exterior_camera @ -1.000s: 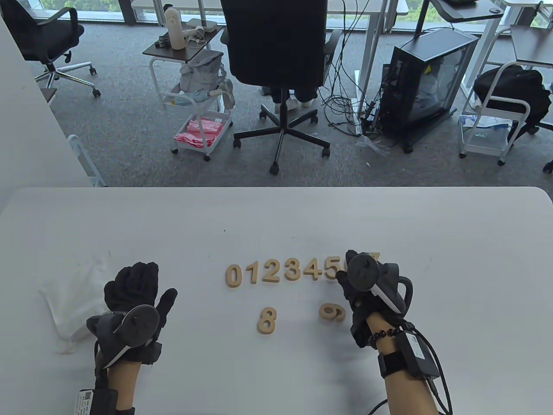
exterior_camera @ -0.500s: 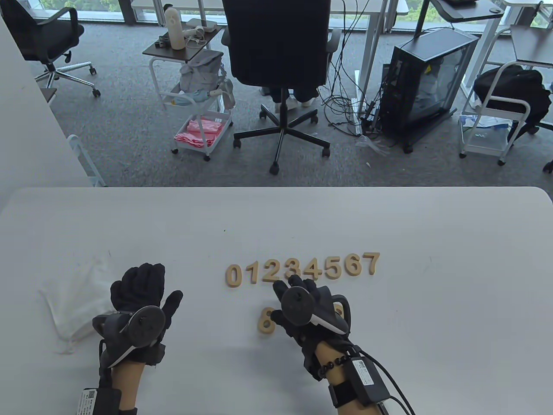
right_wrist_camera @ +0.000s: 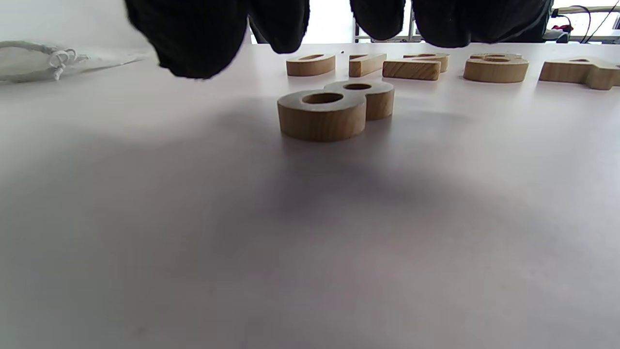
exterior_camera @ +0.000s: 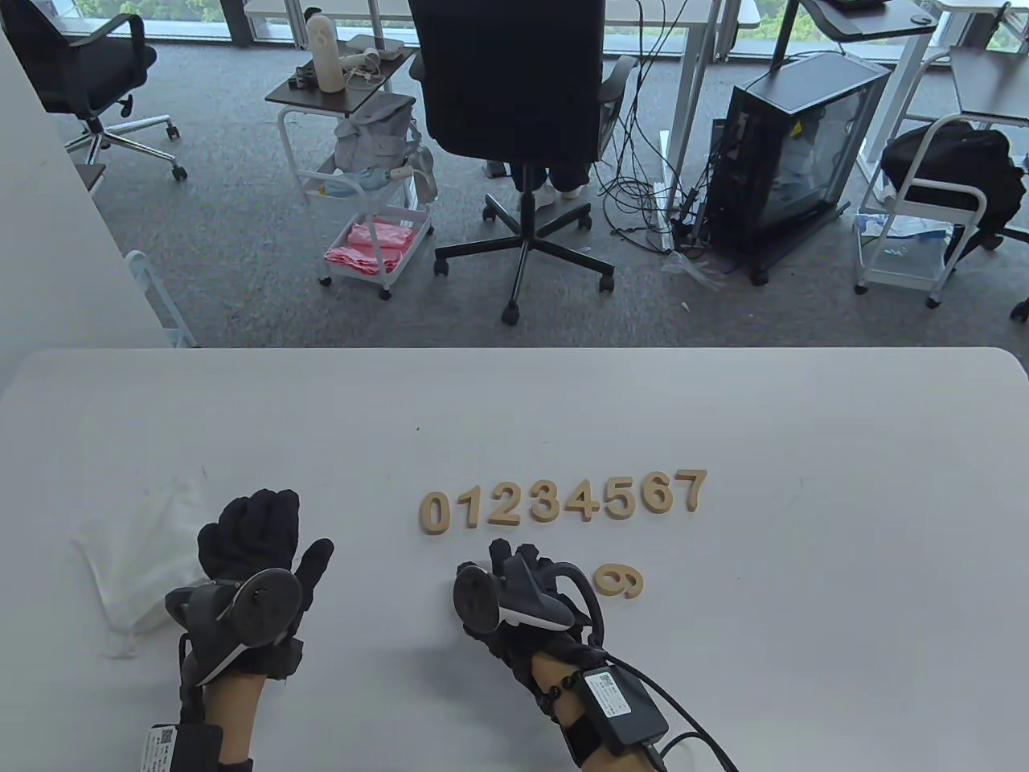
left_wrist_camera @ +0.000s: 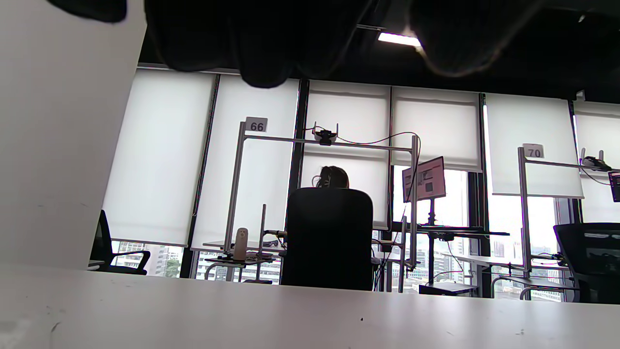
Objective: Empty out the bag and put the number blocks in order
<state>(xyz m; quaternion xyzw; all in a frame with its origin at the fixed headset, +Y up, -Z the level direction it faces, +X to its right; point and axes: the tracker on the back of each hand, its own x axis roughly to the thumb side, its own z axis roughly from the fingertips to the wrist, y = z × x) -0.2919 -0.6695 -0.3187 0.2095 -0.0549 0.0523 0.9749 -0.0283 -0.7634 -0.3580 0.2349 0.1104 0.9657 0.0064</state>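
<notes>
At the far left of the table [exterior_camera: 804, 418] lies the bag [exterior_camera: 137, 555], a flat, limp pouch of white cloth. A knotted white drawstring shows at its mouth in the right wrist view. The left hand [exterior_camera: 253, 555] rests palm down beside the bag, its outer edge on the cloth. Its fingers are stretched forward together and the thumb is spread to the right; it holds nothing.

To the right stand the number blocks, cut from pale wood with visible grain on the sides and smooth flat tops. Eight of them make a row [exterior_camera: 563, 500] that reads 0, 1, 2, 3, 4, 5, 6, 7 from left to right, close beside each other, and the row rises slightly toward the 7.

In front of the row, under the 1 and the 2, is the right hand [exterior_camera: 518, 591]. It covers the 8 block [right_wrist_camera: 334, 109] in the table view. The right wrist view shows this block lying flat on the table, thick, with two round holes. The gloved fingertips [right_wrist_camera: 193, 39] hang above and apart from it, spread open, touching nothing.

Just right of this hand lies the 9 block [exterior_camera: 619, 581], flat, turned on its side, below the 4 and the 5.
</notes>
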